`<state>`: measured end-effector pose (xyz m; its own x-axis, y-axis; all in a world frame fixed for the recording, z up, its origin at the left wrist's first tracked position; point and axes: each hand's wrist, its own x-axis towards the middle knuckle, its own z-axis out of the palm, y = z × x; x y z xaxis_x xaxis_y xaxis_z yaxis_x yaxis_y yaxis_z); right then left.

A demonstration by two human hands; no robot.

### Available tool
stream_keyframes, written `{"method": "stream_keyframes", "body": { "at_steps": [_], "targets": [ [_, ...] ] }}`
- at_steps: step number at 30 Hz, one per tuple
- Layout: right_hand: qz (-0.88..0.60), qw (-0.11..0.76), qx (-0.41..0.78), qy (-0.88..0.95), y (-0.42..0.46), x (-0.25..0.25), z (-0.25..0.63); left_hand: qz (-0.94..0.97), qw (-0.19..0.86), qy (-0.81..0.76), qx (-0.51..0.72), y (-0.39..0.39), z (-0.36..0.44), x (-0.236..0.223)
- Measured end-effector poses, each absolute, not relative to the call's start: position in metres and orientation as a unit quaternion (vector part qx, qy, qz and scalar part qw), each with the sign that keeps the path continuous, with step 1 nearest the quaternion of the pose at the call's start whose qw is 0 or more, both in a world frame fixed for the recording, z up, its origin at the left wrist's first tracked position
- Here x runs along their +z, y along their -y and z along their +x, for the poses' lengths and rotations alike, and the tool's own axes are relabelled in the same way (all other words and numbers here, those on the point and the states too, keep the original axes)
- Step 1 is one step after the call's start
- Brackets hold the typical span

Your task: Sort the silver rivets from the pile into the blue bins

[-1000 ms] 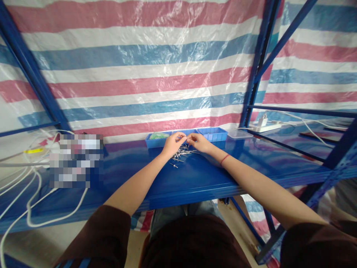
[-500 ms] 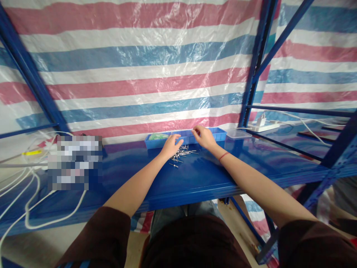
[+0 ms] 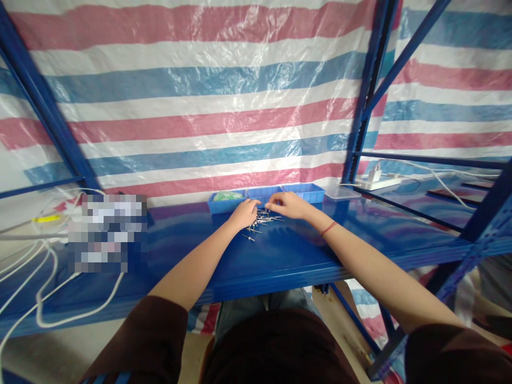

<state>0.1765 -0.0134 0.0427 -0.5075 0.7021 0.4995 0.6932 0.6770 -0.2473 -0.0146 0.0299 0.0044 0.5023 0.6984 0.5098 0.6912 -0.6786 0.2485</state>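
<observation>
A loose pile of metal pop rivets (image 3: 264, 217) lies on the blue shelf top, with a single rivet (image 3: 248, 238) apart from it toward the front. My left hand (image 3: 245, 213) rests at the pile's left side, its fingers loosely bent and apart, and I see nothing held in it. Over the pile's back right edge, my right hand (image 3: 288, 205) brings thumb and fingertips together in a pinch. Whatever is between those fingertips is too small to make out. Behind both hands stand a left blue bin (image 3: 220, 207) with green contents, a middle bin (image 3: 264, 193) and a right bin (image 3: 312, 193).
A clear plastic lid (image 3: 343, 193) lies right of the bins. A white power strip (image 3: 380, 183) sits beyond the blue upright (image 3: 362, 106). At the left are white cables (image 3: 52, 288), a yellow object (image 3: 46, 218) and a blurred-out area. Striped sheeting (image 3: 208, 106) hangs behind.
My hands met above the pile, then parted, the right one reaching toward the bins. Now my right hand has come down and left to the pile, pinching; my left hand stays beside it.
</observation>
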Motion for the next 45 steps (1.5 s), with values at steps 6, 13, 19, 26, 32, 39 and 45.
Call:
{"method": "stream_keyframes", "body": {
  "at_steps": [6,13,19,26,32,39,45],
  "targets": [
    [-0.306,0.214,-0.035,0.927,0.048,0.027,0.121,0.836,0.068,-0.424,0.341,-0.039,-0.021,0.005],
    [-0.314,0.162,-0.072,0.933,0.041,0.022,0.128,0.834,0.059,-0.424,0.348,-0.039,-0.018,0.002],
    [-0.409,0.1,-0.134,0.897,0.036,0.028,0.137,0.839,0.028,-0.431,0.332,-0.037,-0.016,0.002],
    [-0.446,0.093,-0.11,0.883,0.024,0.025,0.145,0.853,0.035,-0.417,0.311,-0.034,-0.014,0.004],
    [-0.485,0.224,-0.039,0.845,0.012,0.026,0.154,0.831,0.059,-0.403,0.378,-0.021,-0.007,0.014],
    [-0.46,0.374,0.03,0.805,0.003,0.034,0.169,0.827,0.137,-0.353,0.416,-0.015,-0.002,0.017],
    [-0.434,0.473,0.215,0.736,0.006,0.037,0.165,0.823,0.144,-0.353,0.421,-0.015,-0.002,0.018]
  ]
}}
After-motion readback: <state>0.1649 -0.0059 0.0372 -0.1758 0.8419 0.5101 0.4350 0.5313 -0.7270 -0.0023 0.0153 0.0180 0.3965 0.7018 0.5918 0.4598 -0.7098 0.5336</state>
